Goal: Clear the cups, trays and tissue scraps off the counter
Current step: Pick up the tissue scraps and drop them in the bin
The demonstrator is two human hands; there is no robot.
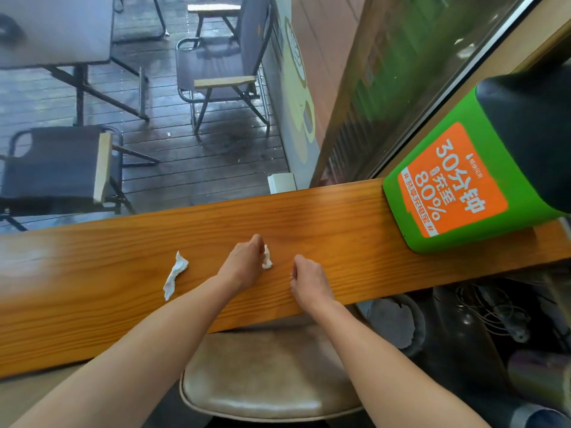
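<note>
- Head view: we see a wooden worktop [92, 273] with a green box [457, 242] at its right end.
- Our left hand [244, 264] has its fingers pinching a crumpled tissue scrap [267, 257] mid-worktop.
- Our right hand [309, 281], just beside, has curled fingers; we cannot tell what they hold.
- Left of both hands lies a twisted tissue strip [174, 278].

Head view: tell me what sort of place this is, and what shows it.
Probably a café or snack bar. A long wooden counter looks out on a deck with folding chairs and a table, a green charging station with an advert stands on it, and a padded stool sits below.
</note>
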